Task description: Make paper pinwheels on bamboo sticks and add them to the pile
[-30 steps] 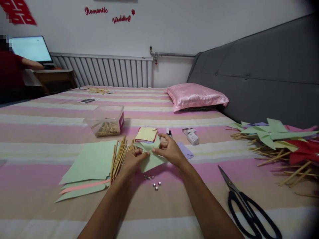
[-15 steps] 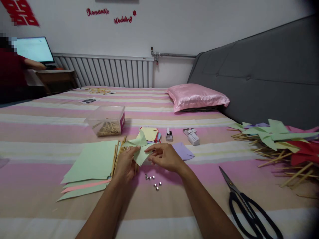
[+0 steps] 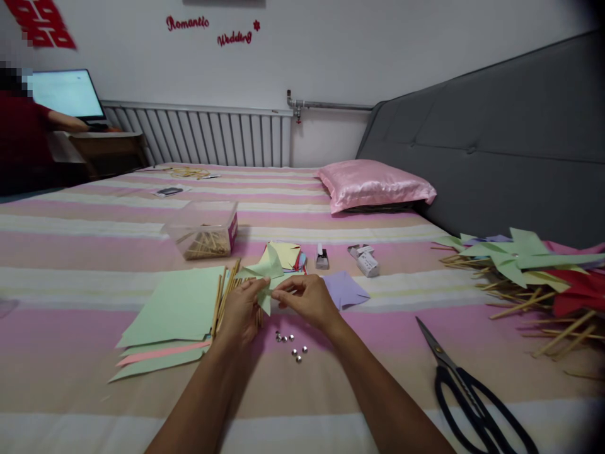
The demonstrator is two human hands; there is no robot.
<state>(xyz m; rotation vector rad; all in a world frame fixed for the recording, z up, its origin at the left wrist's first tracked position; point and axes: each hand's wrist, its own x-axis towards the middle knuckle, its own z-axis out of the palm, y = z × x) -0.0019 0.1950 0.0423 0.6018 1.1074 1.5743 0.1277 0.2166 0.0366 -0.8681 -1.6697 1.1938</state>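
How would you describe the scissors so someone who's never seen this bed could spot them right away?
Start at the striped pink bedspread and look to its near right edge, beside the person's right hand and forearm. The scissors lie flat there, apart from the pinwheel pile. They are the only black thing on the bed, with big looped handles.

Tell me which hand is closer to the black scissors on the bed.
Right. The right hand pinches the green paper mid-bed, on the scissors' side; the left hand holds that paper farther off, beside the wooden sticks.

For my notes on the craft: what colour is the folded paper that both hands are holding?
Light green; the folded paper shows best in the head view, pinched between the left hand and right hand.
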